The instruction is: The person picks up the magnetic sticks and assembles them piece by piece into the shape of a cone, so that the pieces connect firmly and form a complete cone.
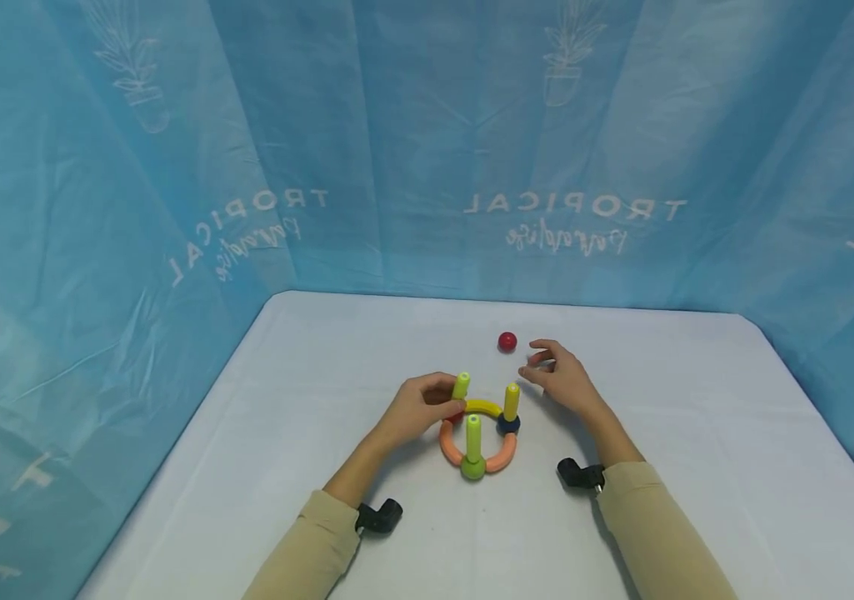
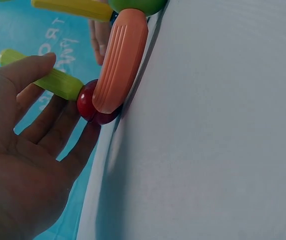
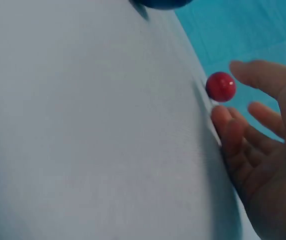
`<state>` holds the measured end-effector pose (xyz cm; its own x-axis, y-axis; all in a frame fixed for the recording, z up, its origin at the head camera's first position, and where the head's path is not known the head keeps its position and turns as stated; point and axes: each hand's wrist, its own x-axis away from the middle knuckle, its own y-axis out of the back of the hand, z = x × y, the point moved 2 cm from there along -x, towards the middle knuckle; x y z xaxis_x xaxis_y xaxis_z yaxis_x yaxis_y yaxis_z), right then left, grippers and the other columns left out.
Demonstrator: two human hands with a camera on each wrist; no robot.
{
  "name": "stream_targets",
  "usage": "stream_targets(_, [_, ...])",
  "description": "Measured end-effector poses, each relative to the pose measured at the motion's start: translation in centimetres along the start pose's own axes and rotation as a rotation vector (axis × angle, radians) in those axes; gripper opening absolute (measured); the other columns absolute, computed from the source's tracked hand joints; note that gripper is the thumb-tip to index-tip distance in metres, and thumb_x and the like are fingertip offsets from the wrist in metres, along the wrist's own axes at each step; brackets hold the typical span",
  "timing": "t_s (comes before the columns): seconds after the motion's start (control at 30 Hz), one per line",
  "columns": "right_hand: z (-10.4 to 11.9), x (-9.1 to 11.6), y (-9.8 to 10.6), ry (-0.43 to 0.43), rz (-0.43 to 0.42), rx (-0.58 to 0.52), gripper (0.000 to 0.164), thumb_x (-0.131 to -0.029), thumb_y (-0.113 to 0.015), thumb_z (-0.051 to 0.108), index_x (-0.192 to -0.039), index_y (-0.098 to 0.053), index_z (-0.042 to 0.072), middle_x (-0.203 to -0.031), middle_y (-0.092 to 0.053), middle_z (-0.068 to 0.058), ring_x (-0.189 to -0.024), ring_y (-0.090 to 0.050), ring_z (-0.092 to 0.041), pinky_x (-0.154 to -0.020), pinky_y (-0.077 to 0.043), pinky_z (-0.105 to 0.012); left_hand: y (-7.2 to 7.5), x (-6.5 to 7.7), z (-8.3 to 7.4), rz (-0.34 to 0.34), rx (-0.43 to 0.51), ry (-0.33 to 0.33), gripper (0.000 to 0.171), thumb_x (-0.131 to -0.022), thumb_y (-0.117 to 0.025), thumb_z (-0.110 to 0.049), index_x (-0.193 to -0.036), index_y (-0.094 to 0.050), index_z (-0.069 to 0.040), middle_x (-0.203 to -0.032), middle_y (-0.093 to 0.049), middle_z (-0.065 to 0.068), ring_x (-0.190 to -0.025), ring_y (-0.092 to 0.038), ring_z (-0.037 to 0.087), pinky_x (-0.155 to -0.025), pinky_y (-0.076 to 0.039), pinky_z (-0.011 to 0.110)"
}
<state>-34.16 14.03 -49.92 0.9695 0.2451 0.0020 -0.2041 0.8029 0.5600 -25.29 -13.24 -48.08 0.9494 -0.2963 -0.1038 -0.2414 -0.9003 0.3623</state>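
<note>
A ring of curved sticks and balls lies on the table, with two coral sticks (image 1: pixel 502 454) and a yellow curved stick (image 1: pixel 483 407) between a green ball (image 1: pixel 473 467), a dark blue ball (image 1: pixel 508 424) and a red ball (image 2: pixel 86 100). Upright rods stand on these balls: light green (image 1: pixel 474 439) at the front, yellow (image 1: pixel 511 402) on the blue one. My left hand (image 1: pixel 421 406) pinches the light green rod (image 2: pixel 65 84) on the red ball between thumb and fingers. Fingers loosely bent, my right hand (image 1: pixel 563 379) hovers near a loose red ball (image 1: pixel 506 342), holding nothing.
A white cloth covers the table (image 1: pixel 621 533). Blue printed curtains (image 1: pixel 427 150) hang behind it and at both sides. Each wrist wears a black camera, one by the left sleeve (image 1: pixel 307 542) and one by the right sleeve (image 1: pixel 655 525).
</note>
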Motion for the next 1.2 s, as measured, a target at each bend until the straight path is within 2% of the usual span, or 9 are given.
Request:
stream_targets(0.1, [-0.4,-1.0,-0.3,-0.045,-0.063,0.003,0.067,-0.086,-0.071,0.038,-0.141,-0.041,0.014,-0.121,-0.055,-0.009,-0.094,-0.057,-0.025,-0.064,-0.053,-0.032,0.0,0.1,0.0,-0.001,-0.004,-0.004,0.030,-0.086,-0.073,-0.026,-0.115,-0.066,-0.018,-0.106,-0.067,-0.003,-0.099,-0.063,0.013,-0.086,-0.050,0.032])
stream_targets(0.2, [-0.5,-1.8,-0.7,-0.054,-0.094,0.019,0.072,-0.085,-0.071,0.039,-0.143,-0.038,0.015,-0.126,-0.052,-0.010,-0.092,-0.055,-0.025,-0.066,-0.053,-0.033,0.1,0.1,0.2,0.000,0.000,-0.002,0.032,-0.086,-0.074,-0.027,-0.115,-0.067,-0.017,-0.105,-0.067,-0.002,-0.098,-0.063,0.014,-0.086,-0.050,0.033])
stream_targets(0.37, [0.0,-2.9,-1.4,0.021,-0.113,0.081,0.077,-0.085,-0.072,0.036,-0.148,-0.033,0.016,-0.135,-0.048,-0.013,-0.098,-0.053,-0.030,-0.081,-0.049,-0.044,0.1,0.1,0.3,0.007,0.009,0.006,0.031,-0.086,-0.074,-0.028,-0.114,-0.067,-0.018,-0.102,-0.068,-0.003,-0.096,-0.064,0.013,-0.084,-0.051,0.033])
stream_targets(0.47, [0.3,-3.2,-1.7,0.059,-0.103,0.115,0.072,-0.086,-0.072,0.034,-0.147,-0.037,0.019,-0.137,-0.047,-0.013,-0.111,-0.051,-0.033,-0.092,-0.044,-0.050,-0.1,0.1,0.3,0.012,0.003,0.006,0.029,-0.086,-0.073,-0.027,-0.113,-0.067,-0.019,-0.102,-0.068,-0.005,-0.095,-0.064,0.012,-0.083,-0.051,0.031])
stream_targets(0.53, [0.5,-3.2,-1.9,0.066,-0.095,0.132,0.066,-0.087,-0.071,0.032,-0.145,-0.042,0.019,-0.137,-0.048,-0.012,-0.116,-0.050,-0.033,-0.094,-0.043,-0.052,-0.2,0.2,0.3,0.020,-0.001,0.002,0.028,-0.087,-0.073,-0.026,-0.113,-0.067,-0.019,-0.102,-0.067,-0.005,-0.096,-0.064,0.012,-0.084,-0.051,0.031])
stream_targets(0.73, [1.0,-3.1,-2.0,0.066,-0.123,0.191,0.049,-0.088,-0.070,0.027,-0.134,-0.055,0.021,-0.124,-0.059,-0.007,-0.106,-0.055,-0.029,-0.088,-0.046,-0.049,-0.3,0.0,0.3,0.010,-0.008,-0.008,0.028,-0.087,-0.073,-0.026,-0.114,-0.068,-0.020,-0.104,-0.067,-0.005,-0.098,-0.063,0.014,-0.086,-0.050,0.032])
stream_targets(0.9, [1.4,-3.0,-2.1,0.057,-0.135,0.209,0.042,-0.087,-0.071,0.028,-0.127,-0.059,0.019,-0.119,-0.062,-0.005,-0.103,-0.055,-0.027,-0.087,-0.046,-0.048,-0.2,-0.2,0.2,0.010,-0.002,-0.017,0.031,-0.086,-0.073,-0.026,-0.116,-0.067,-0.018,-0.107,-0.066,-0.004,-0.101,-0.062,0.015,-0.088,-0.049,0.033])
stream_targets(1.03, [1.7,-2.6,-2.2,0.019,-0.091,0.159,0.044,-0.087,-0.072,0.031,-0.126,-0.060,0.017,-0.118,-0.062,-0.007,-0.099,-0.057,-0.025,-0.084,-0.049,-0.043,-0.3,-0.1,0.3,0.005,-0.014,-0.016,0.030,-0.086,-0.074,-0.025,-0.114,-0.068,-0.019,-0.105,-0.066,-0.005,-0.098,-0.062,0.013,-0.086,-0.050,0.030])
stream_targets(1.2, [2.1,-2.0,-2.2,-0.053,-0.045,0.074,0.046,-0.086,-0.073,0.031,-0.126,-0.060,0.014,-0.114,-0.062,-0.012,-0.079,-0.064,-0.021,-0.070,-0.053,-0.036,-0.3,0.0,0.3,0.016,-0.024,-0.029,0.030,-0.086,-0.073,-0.024,-0.115,-0.068,-0.017,-0.107,-0.066,-0.005,-0.101,-0.062,0.014,-0.086,-0.050,0.029])
